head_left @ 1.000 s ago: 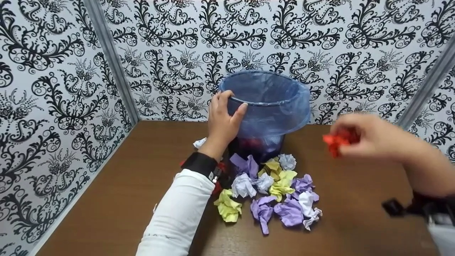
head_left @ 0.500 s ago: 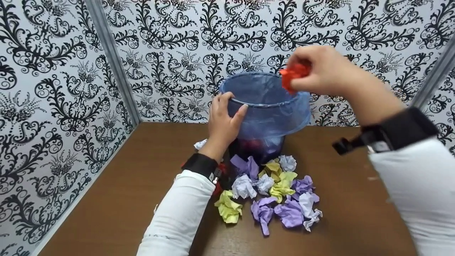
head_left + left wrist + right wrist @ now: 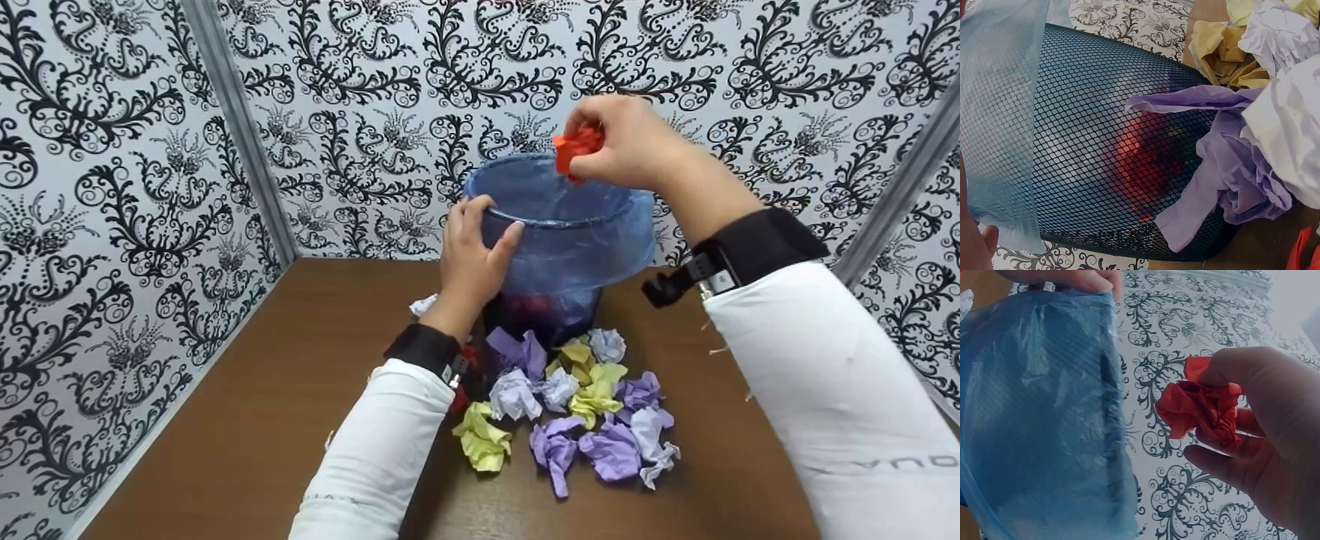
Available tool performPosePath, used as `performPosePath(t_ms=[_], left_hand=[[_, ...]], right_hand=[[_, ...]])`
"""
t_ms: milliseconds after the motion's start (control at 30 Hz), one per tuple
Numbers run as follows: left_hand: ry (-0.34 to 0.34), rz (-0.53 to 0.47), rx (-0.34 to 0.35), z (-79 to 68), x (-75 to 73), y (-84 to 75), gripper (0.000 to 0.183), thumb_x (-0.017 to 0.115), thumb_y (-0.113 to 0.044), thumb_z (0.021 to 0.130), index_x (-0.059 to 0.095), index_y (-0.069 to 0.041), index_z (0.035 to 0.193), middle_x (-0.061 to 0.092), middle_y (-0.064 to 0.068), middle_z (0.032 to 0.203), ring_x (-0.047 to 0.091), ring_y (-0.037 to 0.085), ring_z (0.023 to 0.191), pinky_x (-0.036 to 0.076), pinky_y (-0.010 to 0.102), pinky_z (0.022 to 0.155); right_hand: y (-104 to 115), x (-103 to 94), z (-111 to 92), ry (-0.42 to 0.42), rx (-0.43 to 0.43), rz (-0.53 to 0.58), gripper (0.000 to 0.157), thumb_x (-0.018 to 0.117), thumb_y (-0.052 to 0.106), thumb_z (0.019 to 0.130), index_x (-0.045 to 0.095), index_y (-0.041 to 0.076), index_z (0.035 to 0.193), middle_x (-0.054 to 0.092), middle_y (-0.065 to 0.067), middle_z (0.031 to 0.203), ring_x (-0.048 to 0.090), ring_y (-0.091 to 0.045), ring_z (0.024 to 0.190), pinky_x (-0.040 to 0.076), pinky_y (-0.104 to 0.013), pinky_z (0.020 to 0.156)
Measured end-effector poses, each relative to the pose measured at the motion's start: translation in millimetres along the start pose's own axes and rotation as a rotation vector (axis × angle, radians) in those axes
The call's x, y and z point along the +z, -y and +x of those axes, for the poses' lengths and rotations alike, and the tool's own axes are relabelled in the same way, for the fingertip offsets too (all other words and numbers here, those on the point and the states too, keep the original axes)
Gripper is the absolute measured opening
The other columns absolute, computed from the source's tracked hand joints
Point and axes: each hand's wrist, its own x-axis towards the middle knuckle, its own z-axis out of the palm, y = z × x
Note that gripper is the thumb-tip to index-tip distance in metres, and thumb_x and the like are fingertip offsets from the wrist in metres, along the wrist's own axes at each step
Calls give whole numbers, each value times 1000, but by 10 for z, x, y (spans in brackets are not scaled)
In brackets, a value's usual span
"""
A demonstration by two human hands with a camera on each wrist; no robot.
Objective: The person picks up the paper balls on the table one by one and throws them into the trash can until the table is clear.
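A black mesh wastebasket (image 3: 544, 315) lined with a blue plastic bag (image 3: 585, 251) stands at the back of the table. My left hand (image 3: 471, 251) grips its rim on the left, fingertips over the edge and thumb on the near side. Above the mouth of the basket, my right hand (image 3: 634, 142) pinches a red crumpled paper (image 3: 571, 156) between thumb and fingers. In the right wrist view the red paper lies beyond the bag's edge, gripped by the thumb against the fingers. Through the mesh in the left wrist view, red paper (image 3: 1143, 163) shows inside the basket.
Several crumpled papers lie in front of the basket: purple paper (image 3: 611, 450), yellow paper (image 3: 482, 439), white paper (image 3: 652, 442). Red pieces are partly hidden behind my left wrist. A patterned wall (image 3: 360, 150) rises behind the brown table (image 3: 262, 420).
My right hand has carried the red crumpled paper from the right side up and leftward to over the basket's mouth. My left hand has stayed on the rim.
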Motion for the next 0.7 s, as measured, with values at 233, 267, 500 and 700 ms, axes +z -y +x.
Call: performPosePath(t_ms=[233,267,500,700], left_hand=[[-7,-2,6,-1,-3,7,62,50,-69,88,52,-23,130,51,10,139,53,27,120,48,46,98],[-7,-2,6,-2,-4,6,63,50,-69,88,52,-23,130,51,9,138,53,27,120,48,45,98],[-2,-1,9,-7,-16,-6,62,51,-68,89,52,-22,130,51,10,138,53,27,121,48,45,98],[-2,5,11,-2,-17,-13,59,52,-67,89,52,-22,128,51,11,137,53,28,121,48,46,99]], right_hand=[[-47,65,26,18,32,-13,38,70,20,85,63,9,121,64,-11,118,60,-27,100,53,-38,84],[-57,74,26,21,38,-13,38,69,19,85,63,9,121,64,-11,118,60,-27,100,54,-38,83],[-142,158,30,29,46,1,44,71,21,86,61,9,127,61,-14,127,60,-29,108,56,-44,93],[-210,178,-2,29,4,-44,57,74,31,88,57,11,139,52,-14,148,49,-35,136,40,-59,116]])
